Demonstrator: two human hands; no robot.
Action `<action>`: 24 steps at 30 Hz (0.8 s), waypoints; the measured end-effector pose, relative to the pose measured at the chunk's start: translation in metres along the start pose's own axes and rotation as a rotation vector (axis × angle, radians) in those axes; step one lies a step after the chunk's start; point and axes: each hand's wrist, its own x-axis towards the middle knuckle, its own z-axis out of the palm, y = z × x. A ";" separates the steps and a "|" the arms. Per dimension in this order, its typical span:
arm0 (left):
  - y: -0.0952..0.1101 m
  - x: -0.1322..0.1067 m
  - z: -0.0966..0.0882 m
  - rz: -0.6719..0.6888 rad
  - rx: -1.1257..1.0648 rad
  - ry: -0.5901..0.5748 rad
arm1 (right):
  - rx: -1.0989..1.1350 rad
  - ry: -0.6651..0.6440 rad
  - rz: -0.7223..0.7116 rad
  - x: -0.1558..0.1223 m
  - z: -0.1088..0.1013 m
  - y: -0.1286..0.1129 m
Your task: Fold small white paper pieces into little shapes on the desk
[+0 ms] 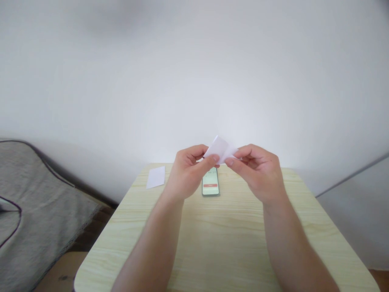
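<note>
A small piece of white folded paper (220, 147) is held up between both hands above the far part of the table. My left hand (193, 170) pinches its left side, thumb on the near face. At the right side, my right hand (258, 170) grips the paper between thumb and fingers. A crease runs between the two thumbs, and the paper's two sides angle apart there. Below the hands lies a phone (210, 184), its lit screen showing digits and a red button; its top is partly hidden by the left fingers.
Another white piece of paper (156, 177) lies at the table's back left, beside my left wrist. The pale wood-grain table (221, 243) stands against a white wall (194, 81). Grey cloth with dark piping (45, 211) is to the left of the table.
</note>
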 end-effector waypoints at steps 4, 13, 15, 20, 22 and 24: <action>0.001 -0.001 0.002 0.018 0.079 0.047 | -0.090 -0.108 0.005 0.001 -0.007 -0.005; -0.014 -0.023 0.007 -0.043 0.264 0.036 | -0.571 -0.183 -0.194 -0.040 -0.020 0.012; -0.034 -0.048 0.006 -0.092 0.282 0.012 | -0.603 -0.247 -0.211 -0.068 -0.021 0.030; -0.095 -0.133 0.016 -0.260 0.535 -0.052 | -0.574 -0.519 -0.086 -0.140 -0.025 0.074; -0.113 -0.160 0.022 -0.276 0.638 -0.065 | -0.582 -0.605 -0.052 -0.158 -0.028 0.085; -0.122 -0.178 0.026 -0.204 0.770 -0.070 | -0.619 -0.655 -0.029 -0.169 -0.030 0.091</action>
